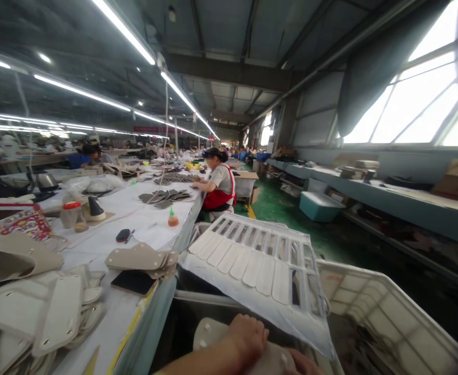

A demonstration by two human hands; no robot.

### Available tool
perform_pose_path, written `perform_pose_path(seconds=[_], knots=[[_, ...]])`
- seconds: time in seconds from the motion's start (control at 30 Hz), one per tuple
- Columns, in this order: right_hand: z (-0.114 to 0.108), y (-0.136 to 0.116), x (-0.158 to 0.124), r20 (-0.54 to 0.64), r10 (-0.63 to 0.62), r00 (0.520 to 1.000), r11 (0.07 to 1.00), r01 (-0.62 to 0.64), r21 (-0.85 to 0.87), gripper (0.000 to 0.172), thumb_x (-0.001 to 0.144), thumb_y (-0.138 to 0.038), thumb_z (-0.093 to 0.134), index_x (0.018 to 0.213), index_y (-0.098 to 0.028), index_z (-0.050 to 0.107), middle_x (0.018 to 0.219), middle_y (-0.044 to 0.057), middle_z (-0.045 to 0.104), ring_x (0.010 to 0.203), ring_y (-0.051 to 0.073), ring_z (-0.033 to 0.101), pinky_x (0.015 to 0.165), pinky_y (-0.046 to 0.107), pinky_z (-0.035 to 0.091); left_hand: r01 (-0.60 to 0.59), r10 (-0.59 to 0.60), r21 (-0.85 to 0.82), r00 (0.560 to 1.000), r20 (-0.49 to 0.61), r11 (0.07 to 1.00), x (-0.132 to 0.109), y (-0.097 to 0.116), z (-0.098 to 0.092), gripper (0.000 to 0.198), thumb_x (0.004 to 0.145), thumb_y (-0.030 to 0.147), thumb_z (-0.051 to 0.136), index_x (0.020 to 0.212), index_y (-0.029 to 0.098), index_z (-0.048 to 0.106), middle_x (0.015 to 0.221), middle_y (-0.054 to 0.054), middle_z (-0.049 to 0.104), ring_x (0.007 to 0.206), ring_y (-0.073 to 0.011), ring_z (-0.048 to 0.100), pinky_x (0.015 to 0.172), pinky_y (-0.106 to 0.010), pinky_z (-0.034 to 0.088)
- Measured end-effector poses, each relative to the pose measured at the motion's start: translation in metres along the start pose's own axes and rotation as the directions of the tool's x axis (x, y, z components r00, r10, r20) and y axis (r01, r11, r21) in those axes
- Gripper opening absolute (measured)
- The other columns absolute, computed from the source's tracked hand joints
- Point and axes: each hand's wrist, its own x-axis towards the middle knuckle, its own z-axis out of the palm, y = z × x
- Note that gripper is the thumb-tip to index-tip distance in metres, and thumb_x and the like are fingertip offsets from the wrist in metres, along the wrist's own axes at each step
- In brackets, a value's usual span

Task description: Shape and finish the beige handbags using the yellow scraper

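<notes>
Near the bottom edge my left hand (248, 333) is closed, its knuckles up, on a beige flat panel (209, 333) with small pale studs. The panel lies low, over a dark bin beside the table. My right hand (305, 363) shows only in part at the bottom edge, by the panel's right end; its fingers are mostly hidden. Just beyond stands a white slatted rack (229, 255) with a row of pale rounded strips on it. To the left, a heap of beige panels with metal eyelets (59, 312) lies on the table.
A stack of beige pieces (138, 258) rests on a black pad (133, 281) by the table edge. A small glue bottle (173, 219) and red-lidded jar (71, 214) stand farther back. A white crate (393, 291) is right. A co-worker (218, 182) sits ahead.
</notes>
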Motion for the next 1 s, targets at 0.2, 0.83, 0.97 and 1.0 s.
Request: perform_pose_path(seconds=[0.2,0.83,0.97,1.0], knots=[[0.006,-0.026,-0.014,0.064,0.234,0.97,0.956,-0.242,0.167,0.045,0.08,-0.038,0.044,0.117,-0.015,0.054,0.107,0.012,0.062,0.1,0.022,0.058,0.085,0.032,0.046,-0.092,0.106,-0.145,0.99,0.089,0.985,-0.008,-0.023,-0.001,0.045,0.092,0.037,0.024,0.096,0.013,0.062,0.095,-0.013,0.065,0.092,-0.025,0.059,0.081,-0.039,0.043],[0.02,-0.061,0.033,0.211,0.013,0.978,0.876,0.09,-0.474,0.092,0.062,-0.072,0.054,0.131,-0.013,0.038,0.119,0.015,0.051,0.105,0.029,0.047,0.088,0.042,0.035,-0.222,0.227,-0.059,0.97,0.089,0.973,-0.062,-0.091,-0.005,0.078,0.06,0.061,0.064,0.121,0.018,0.043,0.117,-0.01,0.053,0.103,-0.0274,0.05,0.086,-0.035,0.036],[0.021,-0.059,0.04,0.192,0.097,0.977,0.876,0.008,-0.483,0.067,0.073,-0.065,0.048,0.12,-0.018,0.049,0.109,0.011,0.058,0.098,0.026,0.052,0.082,0.038,0.038,-0.195,0.2,-0.082,0.978,0.063,0.977,-0.061,-0.092,0.0,0.086,0.055,0.068,0.063,0.122,0.019,0.043,0.119,-0.01,0.053,0.102,-0.0274,0.05,0.087,-0.037,0.035],[0.022,-0.059,0.043,0.178,0.128,0.976,0.866,-0.023,-0.5,0.062,0.074,-0.065,0.047,0.115,-0.018,0.052,0.104,0.011,0.06,0.095,0.027,0.054,0.079,0.038,0.04,-0.187,0.192,-0.075,0.98,0.057,0.979,-0.061,-0.092,0.001,0.084,0.057,0.069,0.061,0.122,0.018,0.043,0.119,-0.01,0.053,0.101,-0.0274,0.05,0.087,-0.037,0.035]])
